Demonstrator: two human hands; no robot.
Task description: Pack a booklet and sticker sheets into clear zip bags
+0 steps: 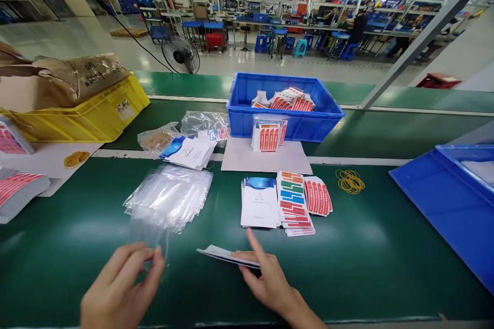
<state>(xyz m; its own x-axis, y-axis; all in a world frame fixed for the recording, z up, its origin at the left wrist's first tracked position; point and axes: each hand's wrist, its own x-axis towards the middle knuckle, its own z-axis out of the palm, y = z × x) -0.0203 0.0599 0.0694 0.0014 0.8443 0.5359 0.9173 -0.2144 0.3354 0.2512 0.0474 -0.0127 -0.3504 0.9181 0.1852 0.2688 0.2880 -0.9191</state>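
Observation:
My left hand (125, 282) pinches the edge of a clear plastic bag (148, 231), just in front of a fanned pile of clear bags (173, 193). Between the thumb and fingers of my right hand (266, 277) is a thin white booklet (226, 253), held nearly flat above the green table, its index finger raised. Beyond that hand lies a stack of white and blue booklets (260, 205). Beside it are a stack of multicoloured sticker sheets (294, 203) and a smaller stack of red-and-white sticker sheets (318, 195).
A blue bin (285, 121) with printed sheets stands at the back, filled bags (268, 136) leaning on its front. Yellow rubber bands (350, 181) lie to the right. A yellow crate (77, 118) is at the left, and a blue tray (443, 190) at the right.

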